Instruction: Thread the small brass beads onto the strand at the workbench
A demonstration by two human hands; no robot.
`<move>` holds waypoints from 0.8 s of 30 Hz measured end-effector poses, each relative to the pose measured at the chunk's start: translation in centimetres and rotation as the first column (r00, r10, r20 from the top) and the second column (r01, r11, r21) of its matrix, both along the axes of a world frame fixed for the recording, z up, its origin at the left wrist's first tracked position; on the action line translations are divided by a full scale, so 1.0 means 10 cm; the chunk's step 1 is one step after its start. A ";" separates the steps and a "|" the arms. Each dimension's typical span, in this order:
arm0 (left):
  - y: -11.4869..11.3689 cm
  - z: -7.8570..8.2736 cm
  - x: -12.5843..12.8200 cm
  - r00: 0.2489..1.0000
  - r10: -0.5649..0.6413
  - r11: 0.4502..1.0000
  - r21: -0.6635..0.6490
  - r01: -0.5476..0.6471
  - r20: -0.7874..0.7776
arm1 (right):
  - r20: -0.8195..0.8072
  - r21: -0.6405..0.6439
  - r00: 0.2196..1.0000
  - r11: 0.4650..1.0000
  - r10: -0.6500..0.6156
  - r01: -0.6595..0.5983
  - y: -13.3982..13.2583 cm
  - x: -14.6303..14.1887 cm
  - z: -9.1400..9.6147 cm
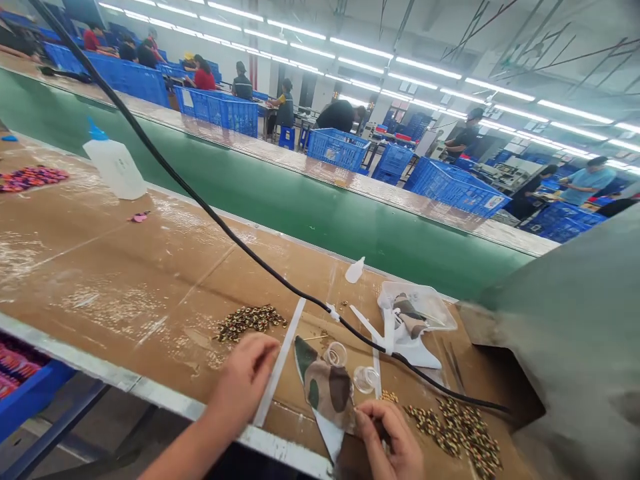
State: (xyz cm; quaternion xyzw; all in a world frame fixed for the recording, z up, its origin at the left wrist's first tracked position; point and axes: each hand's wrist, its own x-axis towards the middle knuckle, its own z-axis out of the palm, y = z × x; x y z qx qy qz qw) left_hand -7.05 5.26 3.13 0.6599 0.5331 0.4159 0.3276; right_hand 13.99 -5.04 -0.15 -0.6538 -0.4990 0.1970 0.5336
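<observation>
First, a heap of small dark and tan bits [253, 322] on the brown table [165, 267]. Then the left hand [245, 377], just beside the heap, fingers bent, tips close to the thumb; cannot tell about anything inside. Next, between both hands, a pointy camouflage cloth piece [324, 387], near two little clear cups [367, 379]. Then the right hand [393, 437], narrow pinch right by the cloth's edge; too small to tell about holding. Last, another heap [457, 427].
</observation>
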 end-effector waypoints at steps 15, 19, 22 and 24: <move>0.24 -0.11 -0.15 0.947 0.008 0.997 0.073 0.016 -0.322 | -0.564 -0.232 0.826 0.963 -0.017 -0.139 0.07 0.16 0.08; 0.11 -0.07 -0.07 0.991 -0.082 0.994 -0.086 0.073 -0.102 | -0.165 -0.226 0.983 0.968 0.076 -0.112 0.08 0.27 0.19; -0.05 -0.07 0.12 0.963 -0.189 0.950 -0.211 0.229 0.192 | 0.218 -0.192 0.971 0.980 0.101 -0.059 0.11 0.38 0.27; -0.15 -0.08 0.25 0.909 -0.201 0.902 -0.293 0.317 0.365 | 0.378 -0.182 0.921 0.983 0.099 -0.031 0.14 0.42 0.32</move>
